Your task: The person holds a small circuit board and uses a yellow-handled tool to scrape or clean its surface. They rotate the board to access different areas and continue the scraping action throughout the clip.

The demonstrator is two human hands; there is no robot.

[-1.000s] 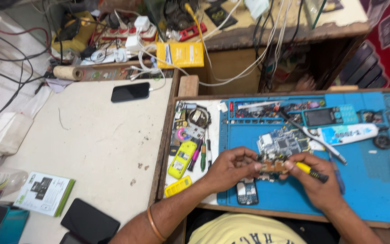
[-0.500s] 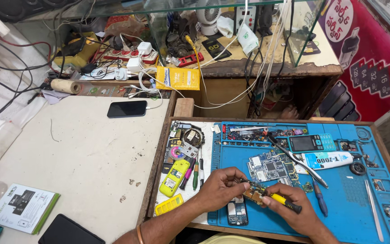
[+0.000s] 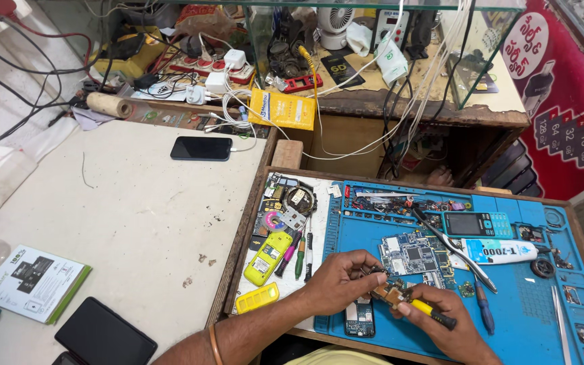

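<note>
Yellow-handled screwdriver (image 3: 426,312) gripped in right hand (image 3: 451,324), small circuit part (image 3: 390,293) pinched by left hand (image 3: 336,282); mid-unscrewing, steady tip pressure needed next.

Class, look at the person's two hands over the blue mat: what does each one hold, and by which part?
The left hand pinches a small brown component by its edge. The right hand grips a yellow-handled screwdriver by the handle.

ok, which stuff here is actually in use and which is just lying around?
In use:
left hand
right hand
small part
yellow-handled screwdriver
blue mat

Lying about:
black phone
yellow phone
glue tube
tweezers
green booklet
</note>
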